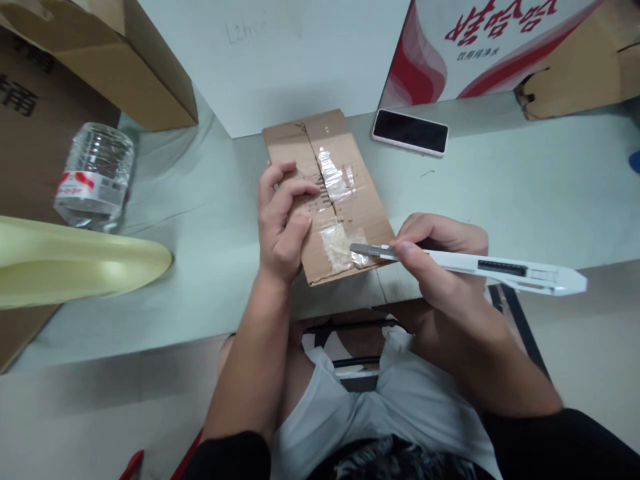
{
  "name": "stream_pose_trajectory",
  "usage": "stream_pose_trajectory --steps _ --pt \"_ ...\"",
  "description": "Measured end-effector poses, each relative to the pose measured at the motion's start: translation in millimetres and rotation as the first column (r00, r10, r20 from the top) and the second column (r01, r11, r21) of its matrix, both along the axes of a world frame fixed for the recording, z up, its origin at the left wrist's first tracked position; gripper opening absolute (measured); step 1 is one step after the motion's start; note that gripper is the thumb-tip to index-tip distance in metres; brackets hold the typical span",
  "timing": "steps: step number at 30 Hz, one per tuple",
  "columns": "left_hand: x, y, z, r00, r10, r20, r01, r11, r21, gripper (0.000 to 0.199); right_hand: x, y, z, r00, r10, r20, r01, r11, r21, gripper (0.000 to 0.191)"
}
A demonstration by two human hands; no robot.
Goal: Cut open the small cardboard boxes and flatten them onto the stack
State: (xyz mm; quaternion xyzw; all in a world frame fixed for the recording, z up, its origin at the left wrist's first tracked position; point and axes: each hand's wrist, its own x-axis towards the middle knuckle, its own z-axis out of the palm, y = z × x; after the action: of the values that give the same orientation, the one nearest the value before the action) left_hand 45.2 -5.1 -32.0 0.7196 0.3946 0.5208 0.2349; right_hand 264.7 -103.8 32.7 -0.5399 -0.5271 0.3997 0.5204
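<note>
A flat brown cardboard box (369, 203) lies at a slant near the table's front edge, its middle seam crossed by pieces of clear tape (336, 245). My left hand (283, 223) grips the box's left side, fingers bent over the top face. In my right hand (447, 233) is a white utility knife (505, 269), pinched near the front with its handle sticking out to the right. The grey blade points left over the tape at the near end of the box. Whether its tip touches the tape, I cannot tell.
Behind the box stand a white panel (305, 67) and a red-and-white carton (420, 67). A phone (410, 132) lies at the back right. To the left are a water bottle (95, 177), a pale yellow curved object (85, 263) and a brown carton (150, 80).
</note>
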Motion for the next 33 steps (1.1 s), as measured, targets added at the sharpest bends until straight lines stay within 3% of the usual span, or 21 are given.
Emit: stream_pose_trajectory --steps 12,16,24,33 --pt "-5 2 -1.6 1.000 -0.026 -0.003 0.026 1.000 -0.007 0.045 -2 3 21.3 0.973 0.119 0.197 -0.117 0.993 -0.025 0.016" --pt "-5 5 -4.4 0.998 -0.059 -0.010 0.058 0.998 -0.018 0.049 -3 3 20.4 0.977 0.143 0.160 -0.144 0.990 -0.002 0.019" --pt "-4 4 -4.2 1.000 -0.021 -0.011 0.021 1.000 0.011 0.047 -5 -6 23.6 0.995 -0.014 0.100 0.017 1.000 -0.023 0.029" --pt "-3 3 -0.9 0.999 -0.023 0.023 0.023 0.999 -0.023 0.053 -5 -2 23.0 0.996 0.071 0.054 -0.063 0.987 -0.147 0.023"
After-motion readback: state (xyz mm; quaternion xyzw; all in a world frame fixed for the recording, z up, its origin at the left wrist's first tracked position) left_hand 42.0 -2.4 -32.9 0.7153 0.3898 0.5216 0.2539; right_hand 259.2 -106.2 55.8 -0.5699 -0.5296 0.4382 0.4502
